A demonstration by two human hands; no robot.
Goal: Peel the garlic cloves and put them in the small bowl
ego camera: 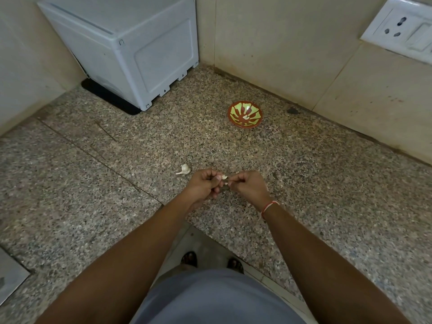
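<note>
A pale garlic clove (224,177) is held between both hands above the speckled granite counter (117,188). My left hand (203,186) pinches it from the left with thumb on top, and my right hand (248,186) pinches its other end, fingers curled. A piece of garlic with a stem (184,170) lies on the counter just left of my hands. The small red and green bowl (245,114) stands farther back to the right, with a pale peeled clove (246,117) inside it.
A white appliance (131,45) on a black mat fills the back left corner. Tiled walls close the back and right, with a socket plate (402,29) at the upper right. The counter's front edge lies near my body.
</note>
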